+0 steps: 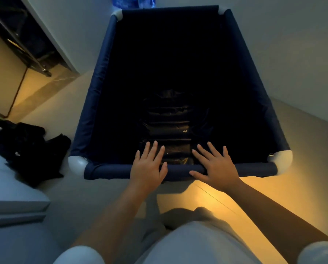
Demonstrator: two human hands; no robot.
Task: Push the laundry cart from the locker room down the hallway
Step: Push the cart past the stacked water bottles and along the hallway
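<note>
Both palms lie flat, fingers spread, nothing clasped: left hand (148,166) & right hand (215,166) on the laundry cart (102,79) near rail, so w/o a real hold it could veer left toward the black clothes pile (29,147) beside it.

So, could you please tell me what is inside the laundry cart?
A shiny black quilted garment lies at the bottom of the laundry cart. The rest of the inside is too dark to make out.

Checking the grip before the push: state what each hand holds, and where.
Nothing is gripped. Left hand and right hand lie flat, fingers spread, on the laundry cart's near rim bar.
</note>
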